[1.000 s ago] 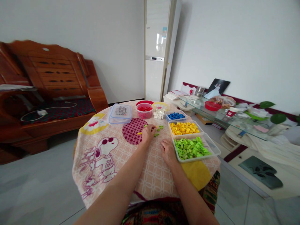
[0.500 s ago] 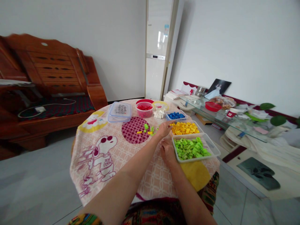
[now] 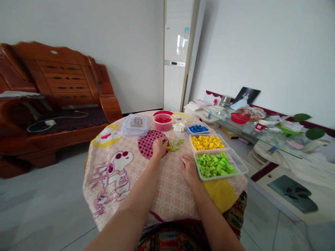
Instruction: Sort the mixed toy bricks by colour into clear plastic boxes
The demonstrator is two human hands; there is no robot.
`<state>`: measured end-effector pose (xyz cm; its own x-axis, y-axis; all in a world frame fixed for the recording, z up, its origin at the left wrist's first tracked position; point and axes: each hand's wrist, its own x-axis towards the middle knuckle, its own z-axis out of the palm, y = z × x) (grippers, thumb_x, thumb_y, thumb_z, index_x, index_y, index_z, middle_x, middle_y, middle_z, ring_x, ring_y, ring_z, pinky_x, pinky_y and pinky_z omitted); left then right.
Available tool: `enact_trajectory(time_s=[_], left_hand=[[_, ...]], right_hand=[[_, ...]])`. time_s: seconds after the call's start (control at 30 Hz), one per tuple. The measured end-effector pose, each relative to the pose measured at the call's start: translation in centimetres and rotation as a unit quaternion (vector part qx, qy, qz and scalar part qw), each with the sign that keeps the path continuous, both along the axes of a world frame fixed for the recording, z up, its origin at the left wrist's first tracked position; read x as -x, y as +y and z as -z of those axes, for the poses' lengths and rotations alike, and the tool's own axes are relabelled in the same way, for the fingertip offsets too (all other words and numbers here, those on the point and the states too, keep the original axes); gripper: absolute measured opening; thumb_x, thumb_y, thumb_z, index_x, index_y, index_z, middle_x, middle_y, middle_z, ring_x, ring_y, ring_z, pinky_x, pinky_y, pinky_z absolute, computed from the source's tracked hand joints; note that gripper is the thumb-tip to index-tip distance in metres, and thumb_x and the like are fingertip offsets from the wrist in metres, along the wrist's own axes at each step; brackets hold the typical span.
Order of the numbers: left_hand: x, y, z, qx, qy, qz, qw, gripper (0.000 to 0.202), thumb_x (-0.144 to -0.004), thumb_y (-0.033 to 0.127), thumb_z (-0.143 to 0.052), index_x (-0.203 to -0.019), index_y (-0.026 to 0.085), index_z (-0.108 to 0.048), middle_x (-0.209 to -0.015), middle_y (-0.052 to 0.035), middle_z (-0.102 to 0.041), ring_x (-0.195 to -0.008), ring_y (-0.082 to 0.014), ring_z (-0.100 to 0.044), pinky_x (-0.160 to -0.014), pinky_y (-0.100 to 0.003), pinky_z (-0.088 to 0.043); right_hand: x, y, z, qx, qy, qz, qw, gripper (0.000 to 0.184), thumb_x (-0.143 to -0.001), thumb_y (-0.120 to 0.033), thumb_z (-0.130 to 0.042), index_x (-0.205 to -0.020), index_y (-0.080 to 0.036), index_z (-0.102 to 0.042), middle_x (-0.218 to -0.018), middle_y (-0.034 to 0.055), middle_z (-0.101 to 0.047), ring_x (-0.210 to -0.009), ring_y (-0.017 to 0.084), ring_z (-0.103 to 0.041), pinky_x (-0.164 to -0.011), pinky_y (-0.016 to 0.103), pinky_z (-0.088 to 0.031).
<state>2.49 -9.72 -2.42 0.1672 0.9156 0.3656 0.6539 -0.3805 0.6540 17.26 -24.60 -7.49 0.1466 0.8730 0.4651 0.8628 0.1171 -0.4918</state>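
My left hand [image 3: 160, 146] is over the dark pink checked circle of the tablecloth, its fingers closed together. Whatever they hold is hidden by the hand. Just right of the fingertips lie a yellow toy brick [image 3: 169, 147] and several loose green toy bricks [image 3: 174, 150]. My right hand [image 3: 188, 168] rests on the cloth with fingers loosely stretched, beside a clear tub of green bricks [image 3: 216, 164]. Behind that tub stands another with yellow bricks [image 3: 206, 142].
Farther back are a tub of blue bricks [image 3: 198, 129], a pile of white bricks [image 3: 179, 126], a round tub of red bricks [image 3: 162, 121] and stacked clear lids [image 3: 136, 124]. A cluttered glass-topped cabinet [image 3: 272, 136] stands right, a wooden bench [image 3: 65, 83] left.
My left hand has left the yellow-brick tub and moved left to the loose bricks on the checked circle. My right hand stays near the green tub, its fingers a little more spread.
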Motion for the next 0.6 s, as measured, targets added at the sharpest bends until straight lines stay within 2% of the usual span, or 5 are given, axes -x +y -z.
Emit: enact_trajectory(time_s=[0.2,0.43,0.6], left_hand=[[-0.32,-0.36,0.1,0.04,0.114,0.069,0.99,0.019,-0.08,0.02,-0.066,-0.093,0.025,-0.08,-0.091,-0.0028,-0.079,-0.087,-0.0184,-0.071,-0.078,-0.024,-0.048],[0.15,-0.09,0.27,0.041,0.094,0.114,0.988,0.018,-0.08,0.022,-0.07,-0.096,0.021,-0.079,-0.091,-0.0034,-0.079,-0.084,-0.0171,-0.071,-0.076,-0.024,-0.049],[-0.45,-0.4,0.32,0.027,0.048,0.093,0.994,0.013,-0.08,0.02,-0.07,-0.091,0.019,-0.077,-0.086,-0.0033,-0.078,-0.08,-0.0166,-0.071,-0.074,-0.024,-0.049]], right_hand=[[-0.11,0.09,0.27,-0.015,-0.001,-0.001,1.0,0.033,-0.086,-0.007,-0.05,-0.105,-0.017,-0.074,-0.123,0.0144,-0.069,-0.118,0.027,-0.06,-0.109,0.044,-0.043],[-0.12,0.15,0.4,-0.03,0.005,-0.006,1.0,0.032,-0.085,-0.007,-0.049,-0.103,-0.017,-0.074,-0.12,0.0137,-0.07,-0.116,0.026,-0.061,-0.108,0.043,-0.044],[-0.13,0.18,0.38,-0.023,0.006,-0.005,1.0,0.032,-0.085,-0.008,-0.05,-0.103,-0.017,-0.074,-0.121,0.0146,-0.07,-0.116,0.026,-0.061,-0.108,0.044,-0.044]])
